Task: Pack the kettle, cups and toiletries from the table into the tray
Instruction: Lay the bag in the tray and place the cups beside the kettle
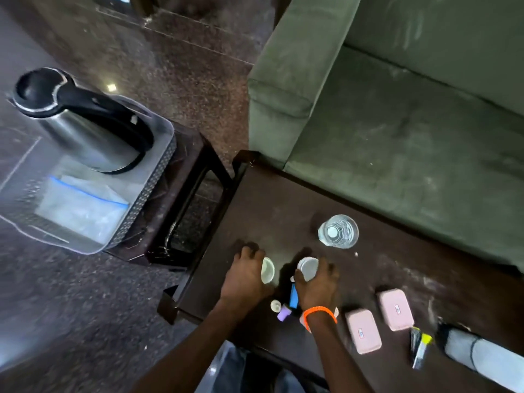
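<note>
Reaching down together, both hands are on the two small white cups near the front of the dark tabletop [272, 205]. The left hand [244, 275] wraps the left cup [268, 270] from its outer side, and the right hand [319, 279] curls around the right cup [308, 268] from the other side. Each grip looks closed around its cup, though the blur hides whether either is lifted off the wood yet. Taking one per hand makes sense, I'd say, since both could go across in a single trip.

The kettle [85, 120] already stands in the clear tray [158, 180], which sits on a low stool [181, 199] to the left of the tabletop, apart from it. A zip bag [82, 208] with a blue seal lies in the tray's near half, so free room for the cups seems to be beside the kettle's base.

Still on the tabletop: a drinking glass [338, 231] beyond the cups, a small lilac-capped bottle [284, 314] and a blue item [294, 296] just beside the wrists, two pink cases [363, 331] [396, 309] to the right, and a yellow-topped packet [421, 348] further right. An orange bracelet [319, 312] rings the right wrist
</note>
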The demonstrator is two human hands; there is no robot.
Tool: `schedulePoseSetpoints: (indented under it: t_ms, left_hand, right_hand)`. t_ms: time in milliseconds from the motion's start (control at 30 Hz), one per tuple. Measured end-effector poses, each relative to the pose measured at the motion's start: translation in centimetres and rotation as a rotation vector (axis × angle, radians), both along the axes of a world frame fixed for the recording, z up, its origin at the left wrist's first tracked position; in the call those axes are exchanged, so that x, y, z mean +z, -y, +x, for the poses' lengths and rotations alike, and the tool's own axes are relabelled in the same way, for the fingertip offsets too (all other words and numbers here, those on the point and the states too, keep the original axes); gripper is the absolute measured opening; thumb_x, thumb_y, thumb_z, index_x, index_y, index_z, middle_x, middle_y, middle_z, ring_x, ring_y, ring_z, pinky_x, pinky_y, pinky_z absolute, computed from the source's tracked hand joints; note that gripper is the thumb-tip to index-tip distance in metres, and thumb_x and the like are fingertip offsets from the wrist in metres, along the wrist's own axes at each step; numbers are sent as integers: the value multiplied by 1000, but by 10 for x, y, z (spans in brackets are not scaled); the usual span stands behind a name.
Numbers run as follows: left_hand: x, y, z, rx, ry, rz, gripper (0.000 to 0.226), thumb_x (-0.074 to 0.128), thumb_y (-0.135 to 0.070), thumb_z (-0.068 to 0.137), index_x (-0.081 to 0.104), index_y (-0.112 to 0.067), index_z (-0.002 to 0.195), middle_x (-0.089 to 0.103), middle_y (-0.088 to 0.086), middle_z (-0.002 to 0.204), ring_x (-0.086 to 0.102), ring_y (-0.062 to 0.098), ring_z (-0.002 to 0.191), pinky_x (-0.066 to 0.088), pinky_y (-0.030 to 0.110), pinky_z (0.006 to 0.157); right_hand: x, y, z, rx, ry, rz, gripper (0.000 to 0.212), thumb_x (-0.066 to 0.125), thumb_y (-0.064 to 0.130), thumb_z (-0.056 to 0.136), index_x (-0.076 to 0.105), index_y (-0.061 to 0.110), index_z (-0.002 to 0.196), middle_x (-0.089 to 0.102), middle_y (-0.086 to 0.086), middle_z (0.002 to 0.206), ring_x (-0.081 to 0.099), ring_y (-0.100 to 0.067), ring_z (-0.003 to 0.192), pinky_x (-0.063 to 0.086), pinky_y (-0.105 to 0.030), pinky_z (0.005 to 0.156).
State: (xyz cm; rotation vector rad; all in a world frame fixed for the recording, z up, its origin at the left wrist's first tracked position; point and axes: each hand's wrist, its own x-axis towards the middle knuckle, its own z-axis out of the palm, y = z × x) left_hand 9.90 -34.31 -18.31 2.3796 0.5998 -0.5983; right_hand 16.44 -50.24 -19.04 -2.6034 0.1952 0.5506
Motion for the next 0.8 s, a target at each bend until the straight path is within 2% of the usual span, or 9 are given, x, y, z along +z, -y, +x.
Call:
schedulePoseSetpoints:
  t_ms: [100,167,300,367,433,533,633,733,800]
  left_hand:
    - [21,-28,-1,59,75,-4,81,80,-46,57,57,-24,131,52,5,127,56,30,113,54,42,94]
    - [41,-56,-4,103,132,4,82,79,-47,54,59,-24,130,54,5,122,60,30,108,54,39,93]
    - [90,-141,-18,214,228,25,80,87,-38,52,64,-26,128,57,7,118,63,28,103,49,27,89]
    - [120,-199,-29,276,237,107,76,91,-35,52,66,-26,124,59,7,115,63,27,101,42,22,83]
    - [138,-240,-34,267,237,189,71,91,-36,51,69,-26,118,62,9,109,64,29,98,42,23,80]
    - [156,-318,-46,313,177,311,72,92,-31,47,70,-27,115,63,15,108,66,36,96,50,32,82]
    - [153,-384,-50,397,83,428,69,91,-28,50,70,-28,116,60,16,108,64,38,99,45,31,76]
    - [131,-422,-47,464,54,443,68,89,-26,54,69,-26,119,59,16,114,62,38,105,50,36,83]
    - [113,-432,-43,479,81,429,66,88,-25,55,68,-26,118,58,15,114,62,38,107,52,38,82]
  right_hand:
    - [7,-10,8,38,48,20,65,88,16,67,61,-4,123,63,-30,121,57,-47,111,46,-49,97]
    - [22,-28,13,41,112,87,69,90,12,61,61,-2,122,64,-29,118,58,-47,110,46,-47,95]
    - [71,-109,10,181,242,275,75,93,11,51,61,3,119,65,-22,111,61,-42,104,40,-35,90]
    - [102,-172,5,314,287,406,71,92,13,52,63,3,117,66,-19,109,61,-40,103,40,-35,91]
    - [122,-217,1,390,280,497,65,88,19,57,64,5,116,66,-15,110,59,-36,104,44,-39,92]
    - [140,-295,-9,486,274,620,59,82,29,60,64,7,113,65,-12,109,59,-31,104,48,-41,91]
    - [138,-360,-15,565,219,603,58,81,27,60,60,6,110,62,-15,110,57,-38,103,49,-45,89]
    - [116,-401,-21,641,193,451,57,80,29,64,55,7,111,58,-16,115,55,-39,105,50,-44,86]
    - [98,-413,-23,681,206,348,59,79,32,67,55,8,115,58,-15,119,55,-37,108,51,-42,85]
